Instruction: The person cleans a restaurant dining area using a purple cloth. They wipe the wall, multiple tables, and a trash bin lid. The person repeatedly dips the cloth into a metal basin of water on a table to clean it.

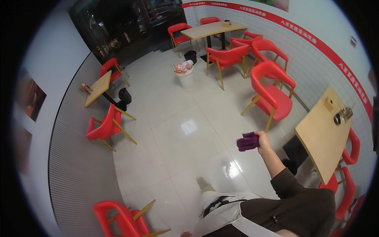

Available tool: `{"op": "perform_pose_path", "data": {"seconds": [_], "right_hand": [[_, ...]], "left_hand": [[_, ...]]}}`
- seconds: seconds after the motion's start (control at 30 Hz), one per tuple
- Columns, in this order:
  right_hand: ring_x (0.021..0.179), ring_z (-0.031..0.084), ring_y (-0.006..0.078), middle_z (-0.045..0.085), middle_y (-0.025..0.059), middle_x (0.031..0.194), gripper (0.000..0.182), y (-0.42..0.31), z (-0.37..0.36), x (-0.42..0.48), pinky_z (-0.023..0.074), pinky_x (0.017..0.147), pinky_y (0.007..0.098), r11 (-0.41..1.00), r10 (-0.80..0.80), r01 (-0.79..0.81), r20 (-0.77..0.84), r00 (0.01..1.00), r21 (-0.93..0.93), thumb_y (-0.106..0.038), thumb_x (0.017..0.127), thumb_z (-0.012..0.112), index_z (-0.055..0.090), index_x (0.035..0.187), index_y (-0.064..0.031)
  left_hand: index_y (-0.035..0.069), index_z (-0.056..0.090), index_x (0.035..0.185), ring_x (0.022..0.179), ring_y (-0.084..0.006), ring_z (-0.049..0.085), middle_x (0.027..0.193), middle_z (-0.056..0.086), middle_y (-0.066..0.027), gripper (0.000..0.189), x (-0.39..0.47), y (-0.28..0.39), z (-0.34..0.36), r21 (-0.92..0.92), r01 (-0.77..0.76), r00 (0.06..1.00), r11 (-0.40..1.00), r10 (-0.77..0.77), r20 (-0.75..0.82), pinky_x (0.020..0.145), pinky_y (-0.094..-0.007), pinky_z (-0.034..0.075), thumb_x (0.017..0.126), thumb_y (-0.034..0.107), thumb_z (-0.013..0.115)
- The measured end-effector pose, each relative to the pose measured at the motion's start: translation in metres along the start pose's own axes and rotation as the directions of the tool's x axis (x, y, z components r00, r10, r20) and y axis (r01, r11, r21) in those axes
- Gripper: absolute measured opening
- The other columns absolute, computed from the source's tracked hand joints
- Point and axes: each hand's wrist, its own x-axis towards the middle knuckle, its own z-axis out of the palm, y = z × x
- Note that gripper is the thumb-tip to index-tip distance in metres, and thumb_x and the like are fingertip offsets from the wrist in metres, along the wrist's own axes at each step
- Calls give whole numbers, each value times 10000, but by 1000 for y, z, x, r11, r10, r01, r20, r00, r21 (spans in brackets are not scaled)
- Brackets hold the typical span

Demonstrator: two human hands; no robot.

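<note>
My right hand (265, 141) is stretched out over the tiled floor (177, 154), its thumb on top of a purple cloth (248, 142). The cloth looks folded or bunched, with several lobes pointing left. A wooden-topped table (319, 133) stands just right of that forearm, and a red chair (272, 97) is beyond the hand. At the bottom edge a small patch may be part of my left hand (186, 234), but too little of it shows to tell its pose. A white apron (222, 217) hangs over my dark top.
A white bucket (186, 80) full of rubbish stands ahead, by a black bin (190, 56). Red chairs surround the far table (213, 29). At left are a small table (99, 89), another black bin (125, 95) and a chair (106, 126); one more chair (127, 219) is lower left.
</note>
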Motion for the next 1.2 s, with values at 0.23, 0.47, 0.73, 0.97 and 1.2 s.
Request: {"op": "perform_pose_path", "data": {"seconds": [0.23, 0.47, 0.73, 0.97, 1.2], "right_hand": [[758, 603, 237, 613, 100, 801, 99, 30, 121, 131, 494, 735, 382, 959, 235, -226, -40, 971, 169, -142, 820, 551, 575, 823, -45], [636, 517, 181, 529, 36, 678, 88, -17, 263, 203, 418, 603, 331, 994, 94, -78, -209, 973, 79, -155, 814, 573, 551, 762, -88], [702, 476, 187, 481, 29, 709, 151, 14, 376, 343, 387, 665, 376, 978, 188, -211, -459, 868, 2, -215, 771, 599, 537, 763, -77], [535, 433, 168, 442, 22, 605, 141, 1, 600, 537, 342, 503, 348, 976, 205, -175, -285, 936, 127, -184, 789, 587, 519, 717, -83], [809, 627, 268, 640, 137, 850, 161, -46, 863, 683, 509, 782, 407, 983, 152, -166, 154, 976, 81, -152, 858, 515, 573, 888, -5]], "left_hand": [[154, 700, 767, 870, -262, 641, 865, 681, -63, 151, 103, 90, -103, 77, 15, 998, 997, -20, 65, 724, -453, 495, 752, 278, 615], [176, 710, 715, 845, -245, 649, 821, 689, -36, 137, 311, 204, -328, 810, -333, 937, 483, 266, 227, 696, -447, 495, 744, 279, 624], [14, 633, 851, 617, -260, 625, 799, 653, -156, 236, 476, 525, -556, -481, -495, 843, 723, 265, -469, 560, -355, 494, 845, 203, 491], [98, 636, 902, 846, -295, 638, 923, 660, -94, 184, 555, 551, -613, 425, -404, 907, 810, 414, 73, 716, -432, 522, 788, 230, 576], [109, 656, 916, 855, -280, 646, 925, 672, -90, 204, 561, 657, -691, 115, -52, 999, 992, 50, 21, 717, -421, 526, 768, 234, 588]]}}
